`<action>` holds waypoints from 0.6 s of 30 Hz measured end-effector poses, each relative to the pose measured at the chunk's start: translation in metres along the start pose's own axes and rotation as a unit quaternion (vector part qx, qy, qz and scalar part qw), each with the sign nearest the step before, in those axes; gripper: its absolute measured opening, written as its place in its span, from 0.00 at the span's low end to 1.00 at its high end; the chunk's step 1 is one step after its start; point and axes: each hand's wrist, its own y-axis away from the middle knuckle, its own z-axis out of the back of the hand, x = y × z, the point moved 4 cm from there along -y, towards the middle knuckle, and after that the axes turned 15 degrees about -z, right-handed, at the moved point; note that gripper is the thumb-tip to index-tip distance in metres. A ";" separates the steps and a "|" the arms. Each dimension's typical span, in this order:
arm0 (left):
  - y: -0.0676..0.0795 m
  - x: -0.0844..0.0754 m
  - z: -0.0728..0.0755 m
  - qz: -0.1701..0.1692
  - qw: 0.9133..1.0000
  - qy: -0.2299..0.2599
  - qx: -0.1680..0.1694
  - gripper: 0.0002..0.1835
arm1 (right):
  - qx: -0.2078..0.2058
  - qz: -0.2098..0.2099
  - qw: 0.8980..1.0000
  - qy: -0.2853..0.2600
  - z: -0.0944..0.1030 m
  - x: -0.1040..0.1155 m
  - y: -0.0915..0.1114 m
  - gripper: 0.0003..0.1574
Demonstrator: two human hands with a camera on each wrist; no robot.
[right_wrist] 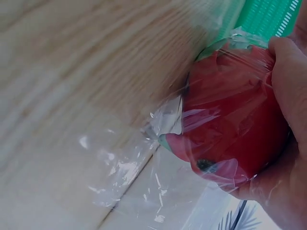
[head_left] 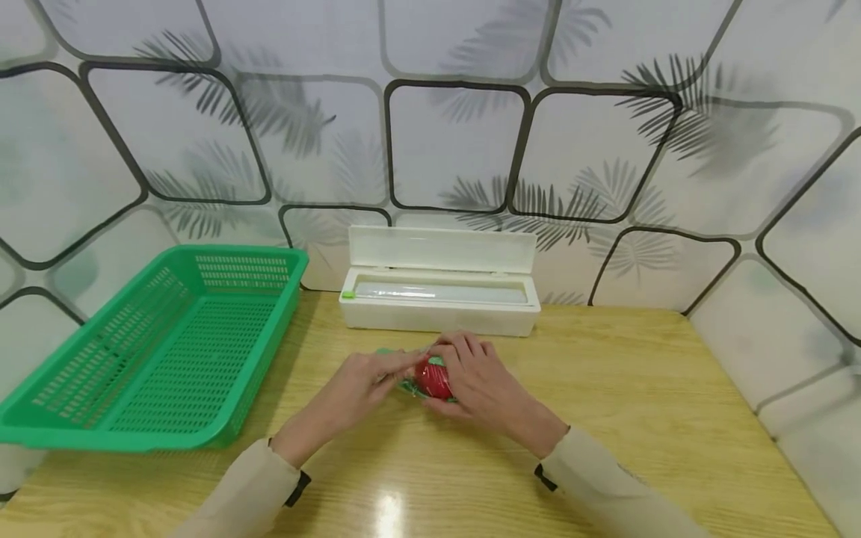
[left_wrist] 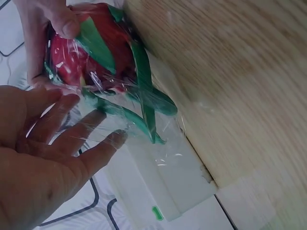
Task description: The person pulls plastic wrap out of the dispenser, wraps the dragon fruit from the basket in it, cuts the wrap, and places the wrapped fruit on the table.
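A red dragon fruit (head_left: 433,379) with green scales sits at the table's middle, covered in clear cling film (right_wrist: 120,175). My right hand (head_left: 480,385) grips the fruit from its right side, fingers over the top and thumb at the near side. On the other side, my left hand (head_left: 359,381) touches the film at the fruit's green tips. The left wrist view shows that hand's fingers (left_wrist: 91,127) spread and slightly bent against the film. Loose film trails off the fruit in the right wrist view.
Behind the hands stands a white cling film dispenser box (head_left: 437,320), its lid (head_left: 440,249) raised and a roll (head_left: 437,293) inside. A green slotted plastic basket (head_left: 188,359) is on the left. Patterned wall covering (head_left: 457,149) rises behind the wooden table (head_left: 646,388).
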 end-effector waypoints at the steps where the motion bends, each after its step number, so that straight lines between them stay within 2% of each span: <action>1: -0.001 -0.001 -0.001 -0.003 1.000 0.002 0.008 0.22 | -0.002 -0.005 1.000 -0.007 0.000 -0.001 0.001 0.49; 3: -0.002 -0.004 -0.005 -0.003 0.999 -0.003 0.042 0.24 | -0.004 -0.013 1.000 -0.020 0.001 -0.003 0.003 0.51; 5: 0.000 -0.007 -0.009 0.002 0.996 -0.031 0.088 0.27 | -0.007 -0.020 0.999 -0.037 0.001 -0.005 0.005 0.53; 8: 0.004 -0.014 -0.017 0.000 0.985 -0.092 0.149 0.32 | -0.015 -0.020 0.998 -0.055 0.000 -0.005 0.006 0.55; 12: 0.016 -0.021 -0.027 -0.009 0.970 -0.153 0.188 0.39 | -0.013 -0.020 0.997 -0.072 -0.001 -0.004 0.004 0.63; 15: 0.027 -0.023 -0.033 0.011 0.969 -0.140 0.203 0.45 | 0.001 -0.029 0.997 -0.077 -0.002 -0.003 0.002 0.61; 18: 0.034 -0.022 -0.032 0.050 0.979 -0.072 0.184 0.45 | 0.012 -0.032 0.996 -0.077 -0.003 -0.002 0.001 0.52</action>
